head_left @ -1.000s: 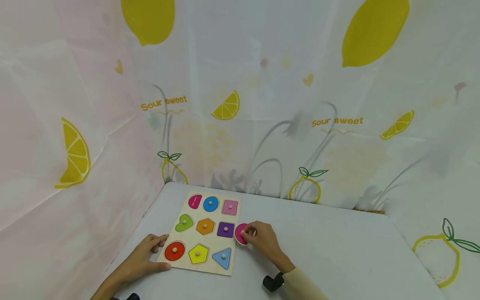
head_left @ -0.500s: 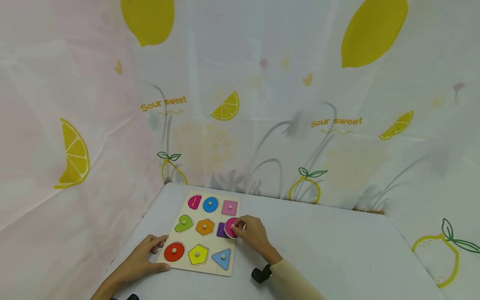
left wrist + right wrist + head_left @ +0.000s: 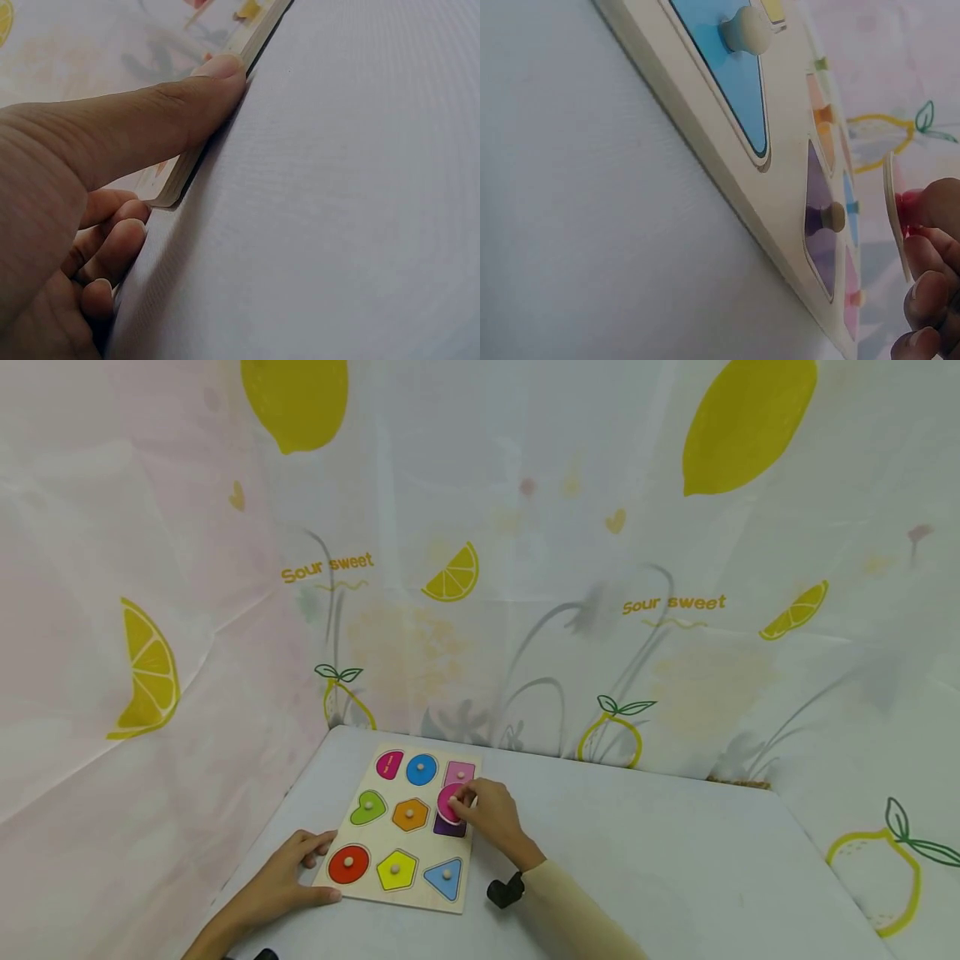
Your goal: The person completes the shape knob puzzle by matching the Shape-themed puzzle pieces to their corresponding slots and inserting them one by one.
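A wooden knob puzzle board (image 3: pixel 360 893) lies on the table, with colourful shape pieces seated in it. My right hand (image 3: pixel 491 814) pinches a magenta puzzle piece (image 3: pixel 447 808) with a rounded edge by its knob. In the head view the piece overlaps the purple square (image 3: pixel 450 830) and the pink square (image 3: pixel 459 771); in the right wrist view it shows edge-on, raised off the board. At the top left, a magenta half-round recess (image 3: pixel 389 764) has no knob. My left hand (image 3: pixel 281 877) holds the board's near-left corner, thumb (image 3: pixel 172 112) along the near edge, fingers at the left side.
The white table (image 3: pixel 637 852) stretches away to the right of the board. A lemon-printed curtain (image 3: pixel 525 610) stands behind and on the left. A black device (image 3: pixel 506 891) sits at my right wrist, by the beige sleeve (image 3: pixel 577 914).
My right hand has carried the magenta piece leftward and away from me, from beside the board's right edge to over the board. My left hand stays at the corner.
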A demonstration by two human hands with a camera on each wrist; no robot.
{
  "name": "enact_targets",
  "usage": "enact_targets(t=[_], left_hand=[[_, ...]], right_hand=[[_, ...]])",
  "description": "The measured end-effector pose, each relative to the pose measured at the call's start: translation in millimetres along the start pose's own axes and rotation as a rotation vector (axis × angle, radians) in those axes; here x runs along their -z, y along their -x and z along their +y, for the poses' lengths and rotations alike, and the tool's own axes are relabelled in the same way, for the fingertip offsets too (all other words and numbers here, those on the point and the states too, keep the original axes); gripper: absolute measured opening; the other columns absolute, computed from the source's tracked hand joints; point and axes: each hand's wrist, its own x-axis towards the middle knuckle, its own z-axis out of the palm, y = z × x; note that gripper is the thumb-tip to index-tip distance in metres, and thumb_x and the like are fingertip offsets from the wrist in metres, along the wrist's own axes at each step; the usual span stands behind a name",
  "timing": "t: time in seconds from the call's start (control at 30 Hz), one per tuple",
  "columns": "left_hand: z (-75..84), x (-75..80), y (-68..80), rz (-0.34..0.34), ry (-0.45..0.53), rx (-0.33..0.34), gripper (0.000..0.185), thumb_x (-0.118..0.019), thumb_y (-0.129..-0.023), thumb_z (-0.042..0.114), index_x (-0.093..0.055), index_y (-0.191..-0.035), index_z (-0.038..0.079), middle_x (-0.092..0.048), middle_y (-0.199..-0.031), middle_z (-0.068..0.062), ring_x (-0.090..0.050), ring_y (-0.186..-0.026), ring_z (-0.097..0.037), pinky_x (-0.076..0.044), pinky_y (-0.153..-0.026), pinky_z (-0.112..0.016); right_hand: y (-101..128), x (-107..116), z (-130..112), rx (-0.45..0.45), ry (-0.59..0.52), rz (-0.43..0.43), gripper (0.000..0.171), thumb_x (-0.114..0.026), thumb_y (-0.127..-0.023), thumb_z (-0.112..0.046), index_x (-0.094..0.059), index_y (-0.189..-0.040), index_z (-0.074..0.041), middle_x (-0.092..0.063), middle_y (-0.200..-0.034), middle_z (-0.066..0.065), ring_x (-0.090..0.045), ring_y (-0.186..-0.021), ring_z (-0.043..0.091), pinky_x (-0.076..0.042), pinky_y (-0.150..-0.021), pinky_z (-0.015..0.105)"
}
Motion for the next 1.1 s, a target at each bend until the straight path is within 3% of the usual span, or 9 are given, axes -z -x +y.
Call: enact_targets(t=[0.23, 0.47, 0.67, 0.83, 1.1], left_hand=[[-0.9, -0.4, 0.5, -0.002, 0.014, 0.008, 0.097, -0.097, -0.066, 0.035, -0.054, -0.147, 0.005, -0.046, -0.104, -0.003, -0.042, -0.098, -0.017, -0.039, -0.081, -0.027], [3.2, 0.0, -1.6, -0.01, 0.001, 0.041, 0.098, -0.098, -0.065, 0.035, -0.054, -0.147, 0.004, -0.047, -0.106, -0.003, -0.043, -0.099, -0.02, -0.04, -0.08, -0.029], [4.0, 1.2, -0.7, -0.006, -0.015, 0.036, 0.097, -0.098, -0.065, 0.034, -0.054, -0.147, 0.005, -0.047, -0.106, -0.003, -0.043, -0.1, -0.02, -0.04, -0.079, -0.029], [4.5, 1.6, 0.9, -0.008, -0.01, 0.026, 0.096, -0.097, -0.066, 0.034, -0.054, -0.147, 0.005, -0.046, -0.106, -0.003, -0.043, -0.099, -0.019, -0.04, -0.08, -0.029], [2.7, 0.3, 0.4, -0.007, -0.001, 0.024, 0.096, -0.097, -0.066, 0.034, -0.055, -0.146, 0.003, -0.049, -0.108, -0.003, -0.043, -0.099, -0.02, -0.042, -0.08, -0.027]], right_hand=[[-12.8, -9.5, -7.2, 0.022, 0.015, -0.007, 0.015, -0.079, -0.092, -0.026, -0.072, -0.085, -0.015, -0.056, -0.067, -0.013, -0.049, -0.065, 0.003, -0.043, -0.055, 0.018], [-24.3, -19.1, -14.5, -0.008, -0.028, -0.047, 0.017, -0.076, -0.095, -0.027, -0.075, -0.09, -0.011, -0.058, -0.067, -0.011, -0.053, -0.048, 0.002, -0.046, -0.048, 0.02], [-35.1, -28.2, -23.3, -0.011, 0.0, -0.026, 0.018, -0.076, -0.095, -0.03, -0.075, -0.09, -0.012, -0.058, -0.071, -0.01, -0.048, -0.058, 0.002, -0.044, -0.05, 0.019], [-41.3, -31.2, -34.1, 0.007, -0.011, -0.046, 0.016, -0.076, -0.095, -0.026, -0.075, -0.089, -0.011, -0.056, -0.068, -0.01, -0.046, -0.054, 0.003, -0.041, -0.047, 0.019], [-52.0, -44.5, -37.0, 0.02, -0.015, -0.052, 0.015, -0.076, -0.094, -0.025, -0.077, -0.089, -0.01, -0.061, -0.07, -0.009, -0.048, -0.061, 0.002, -0.042, -0.055, 0.017]])
